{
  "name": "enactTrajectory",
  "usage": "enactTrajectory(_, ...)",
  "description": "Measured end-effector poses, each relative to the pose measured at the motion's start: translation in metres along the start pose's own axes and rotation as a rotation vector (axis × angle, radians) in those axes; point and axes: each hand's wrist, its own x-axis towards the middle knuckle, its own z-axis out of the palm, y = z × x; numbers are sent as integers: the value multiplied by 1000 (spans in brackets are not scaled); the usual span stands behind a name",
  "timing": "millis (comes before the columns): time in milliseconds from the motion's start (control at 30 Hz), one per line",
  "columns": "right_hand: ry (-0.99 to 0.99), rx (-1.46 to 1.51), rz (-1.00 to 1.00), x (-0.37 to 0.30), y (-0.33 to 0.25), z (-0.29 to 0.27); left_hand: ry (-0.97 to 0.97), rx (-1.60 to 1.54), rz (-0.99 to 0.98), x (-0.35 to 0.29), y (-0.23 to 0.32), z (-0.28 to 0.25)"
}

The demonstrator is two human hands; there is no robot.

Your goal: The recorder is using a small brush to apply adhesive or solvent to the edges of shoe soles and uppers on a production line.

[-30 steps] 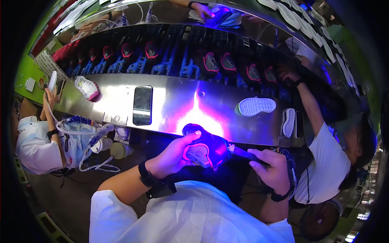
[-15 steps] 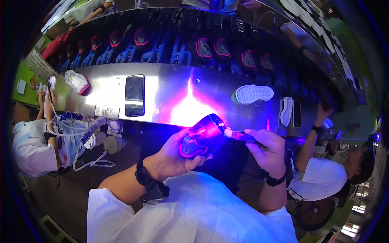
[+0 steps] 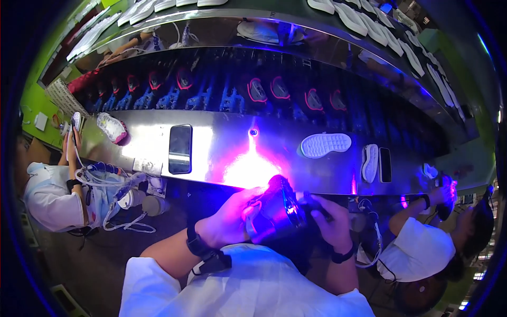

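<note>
A dark shoe upper [image 3: 275, 211] with a pink trim line is gripped by its heel end in my left hand [image 3: 224, 221], over the front edge of the metal bench [image 3: 211, 127]. Its toe points away from me and its underside turns to the right, under purple light. My right hand [image 3: 331, 224] is just right of the upper, fingers curled around a brush [image 3: 311, 201] with a dark handle. The brush tip lies close to the edge of the underside; whether it touches is hard to make out.
On the bench lie a phone [image 3: 180, 149], a white sole [image 3: 326, 145], another sole [image 3: 371, 163] and a second phone [image 3: 386, 165]. Behind it, a dark conveyor [image 3: 211, 63] carries several uppers. White soles [image 3: 351, 18] line a shelf above. Co-workers sit left [image 3: 53, 195] and right [image 3: 417, 245].
The upper has tilted, showing more of its underside. My right hand has moved left and down, bringing the brush nearer to me. My view has tipped up, revealing the shelf of soles.
</note>
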Motion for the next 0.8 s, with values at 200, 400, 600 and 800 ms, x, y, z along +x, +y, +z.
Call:
enactTrajectory(200, 63, 82, 113, 23, -11, 14, 237, 529, 187, 27, 55, 19)
enactTrajectory(400, -60, 178, 267, 5, 24, 11, 956, 1542, 597, 60, 208, -26)
enactTrajectory(600, 70, 225, 500, -21, 63, 1, 1436, 2240, 570, 83, 347, -17)
enactTrajectory(800, 189, 227, 537, -18, 61, 9, 1527, 2290, 477, 78, 476, -133)
